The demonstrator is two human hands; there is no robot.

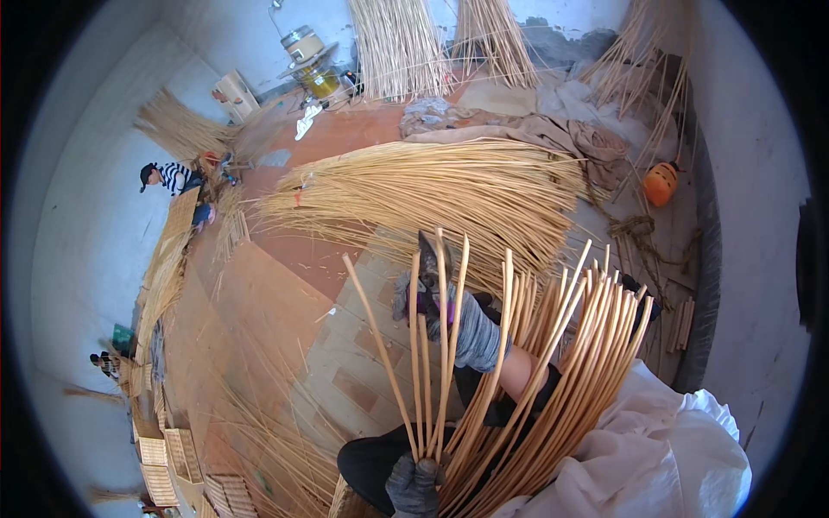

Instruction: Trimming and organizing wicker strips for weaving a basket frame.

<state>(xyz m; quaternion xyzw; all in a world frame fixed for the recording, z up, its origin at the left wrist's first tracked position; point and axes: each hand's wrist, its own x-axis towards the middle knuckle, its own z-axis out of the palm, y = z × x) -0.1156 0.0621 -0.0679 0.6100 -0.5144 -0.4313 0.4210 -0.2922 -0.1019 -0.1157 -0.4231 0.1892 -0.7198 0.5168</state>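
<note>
My left hand, in a grey glove, is closed at the bottom centre around the lower part of several upright pale willow rods. My right hand, also gloved, is closed on dark shears with purple handles, held among the rod tips, some of which pass in front of the tool. Its forearm reaches in from the right behind a dense sheaf of rods. Whether the blades touch a rod I cannot tell.
A large bundle of rods lies ahead, more stand against the wall. An orange container is at right. Two other people are along the left wall, near woven baskets. A white cloth is beside me.
</note>
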